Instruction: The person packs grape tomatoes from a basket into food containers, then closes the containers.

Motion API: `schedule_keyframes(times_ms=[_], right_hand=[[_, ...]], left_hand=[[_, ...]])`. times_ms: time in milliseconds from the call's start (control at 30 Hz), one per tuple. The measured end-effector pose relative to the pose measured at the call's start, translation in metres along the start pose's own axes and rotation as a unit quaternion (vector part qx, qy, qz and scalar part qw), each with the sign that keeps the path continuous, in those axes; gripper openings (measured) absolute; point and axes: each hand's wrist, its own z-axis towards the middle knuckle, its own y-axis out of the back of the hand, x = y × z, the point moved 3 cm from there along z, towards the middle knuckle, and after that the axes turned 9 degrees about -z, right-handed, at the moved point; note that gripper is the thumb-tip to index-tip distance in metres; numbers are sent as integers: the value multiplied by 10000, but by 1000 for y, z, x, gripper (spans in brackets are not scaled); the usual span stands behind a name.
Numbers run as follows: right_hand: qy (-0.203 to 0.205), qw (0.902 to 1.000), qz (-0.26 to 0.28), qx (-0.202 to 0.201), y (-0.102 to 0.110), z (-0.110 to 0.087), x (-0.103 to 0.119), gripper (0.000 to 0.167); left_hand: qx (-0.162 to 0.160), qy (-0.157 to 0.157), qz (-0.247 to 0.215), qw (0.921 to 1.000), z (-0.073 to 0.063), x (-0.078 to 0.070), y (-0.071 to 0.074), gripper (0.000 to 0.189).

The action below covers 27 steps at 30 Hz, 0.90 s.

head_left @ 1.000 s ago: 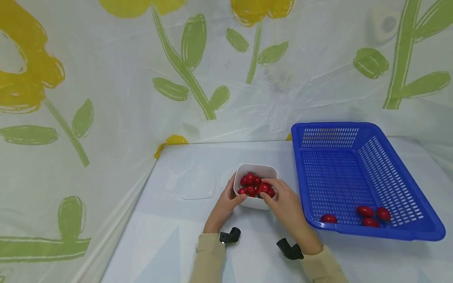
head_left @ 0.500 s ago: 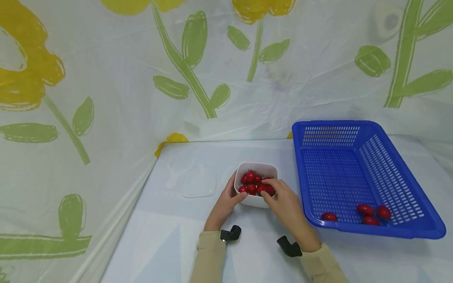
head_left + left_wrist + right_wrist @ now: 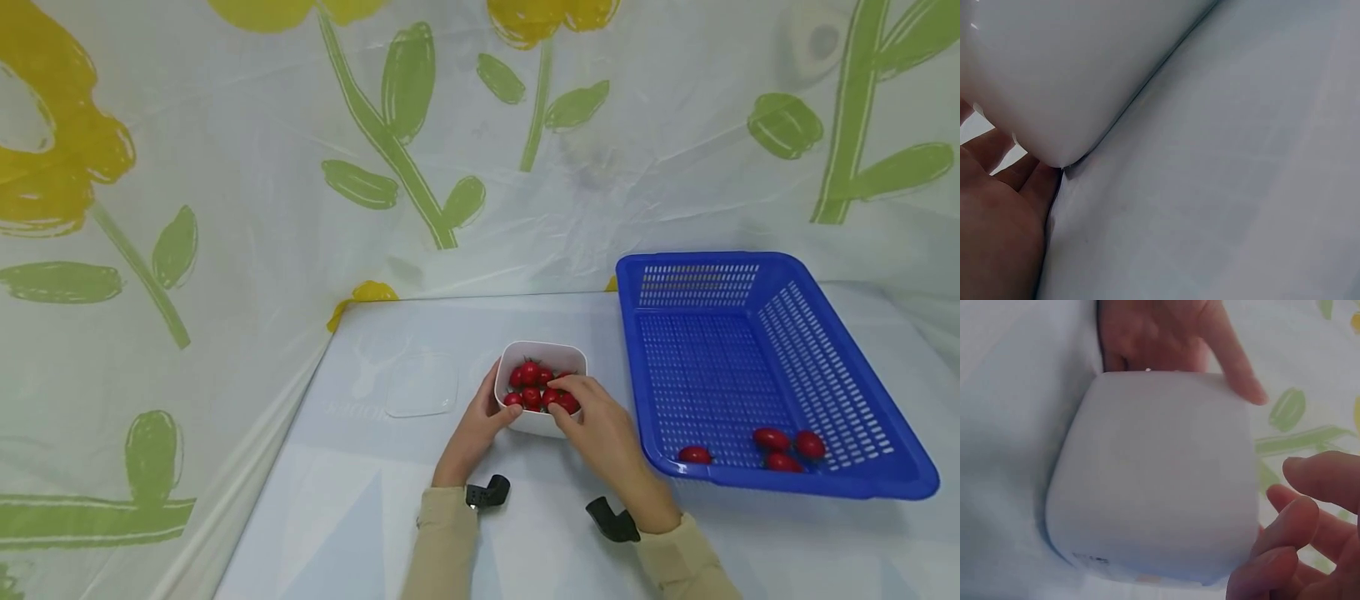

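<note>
Right hand (image 3: 600, 421) crept deeper over bowl's tomatoes (image 3: 536, 387).

My right hand (image 3: 600, 421) covers the near-right tomatoes (image 3: 534, 385) in the white bowl (image 3: 542, 423); can't tell if my fingertips actually pinch one. My left hand (image 3: 480, 425) is half hidden behind the bowl wall. Left wrist view: only a bowl corner and my palm, both cropped. Right wrist view is blurred, tomatoes out of sight, my fingers (image 3: 1300, 525) cut off at the edge.
</note>
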Motion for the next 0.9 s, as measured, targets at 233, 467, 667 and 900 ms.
schedule_keyframes(times_ms=[233, 467, 667, 900], right_hand=[[470, 9984, -70, 305, 8, -2, 13, 29], [1069, 9927, -169, 524, 14, -5, 18, 27], [1256, 9898, -130, 655, 21, -4, 17, 26], [1109, 9911, -197, 707, 34, -4, 15, 27]], left_hand=[[144, -117, -100, 9998, -3, -12, -3, 70], [218, -60, 77, 9997, -8, -25, -7, 75], [125, -50, -22, 9999, -8, -25, -7, 75], [121, -92, -49, 9999, -8, -26, -8, 74]])
